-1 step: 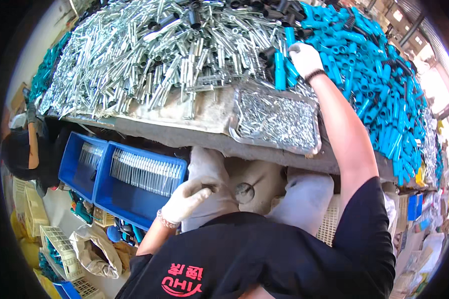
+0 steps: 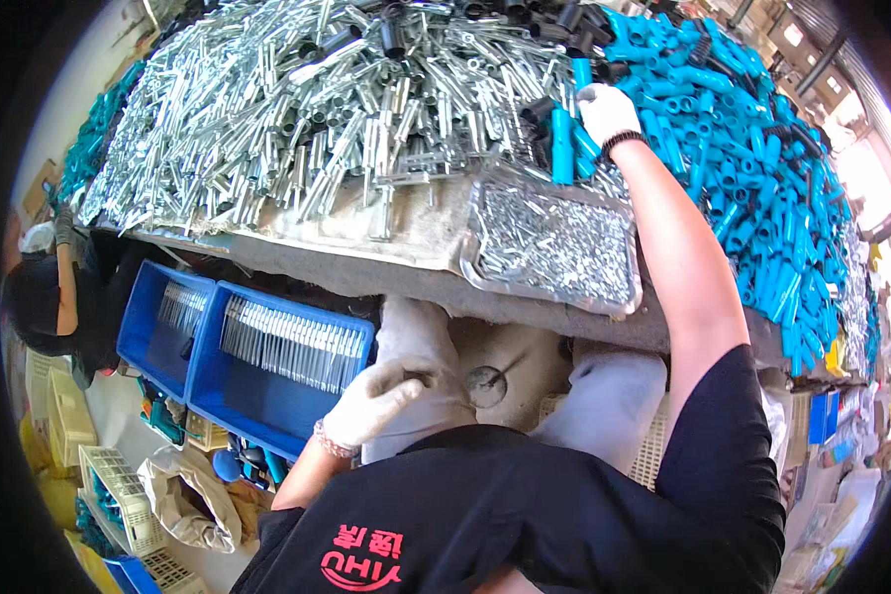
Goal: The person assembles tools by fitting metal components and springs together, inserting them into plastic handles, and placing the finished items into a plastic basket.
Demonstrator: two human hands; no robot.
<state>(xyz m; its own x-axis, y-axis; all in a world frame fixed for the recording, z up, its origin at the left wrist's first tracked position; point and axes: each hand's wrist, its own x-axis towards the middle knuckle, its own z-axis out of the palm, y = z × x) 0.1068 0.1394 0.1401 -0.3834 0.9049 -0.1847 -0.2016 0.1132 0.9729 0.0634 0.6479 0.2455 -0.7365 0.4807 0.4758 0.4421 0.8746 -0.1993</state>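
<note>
My right hand [image 2: 609, 116], in a white glove, reaches far out to the edge of a heap of teal tubes [image 2: 728, 148]. Its fingers are curled in against one upright teal tube [image 2: 582, 72]; what lies inside the grasp is partly hidden. Just left of it another teal tube [image 2: 561, 147] stands on end. My left hand [image 2: 374, 404], gloved too, hovers over my left thigh with loosely bent fingers, thumb apart, nothing visible in it. Beside it is a blue bin [image 2: 257, 384] with a row of thin metal rods.
Shiny metal tubes [image 2: 267, 119] cover the bench's left and middle. Near its front edge sit a tray [image 2: 632, 295] of small metal parts and a metal fixture [image 2: 421, 170]. Further left are a second blue bin [image 2: 150, 342], an open sack [image 2: 158, 485] and a co-worker [image 2: 35, 302].
The whole view has shifted a few pixels. Both hands stay nearly in place; the left hand's fingers have moved slightly.
</note>
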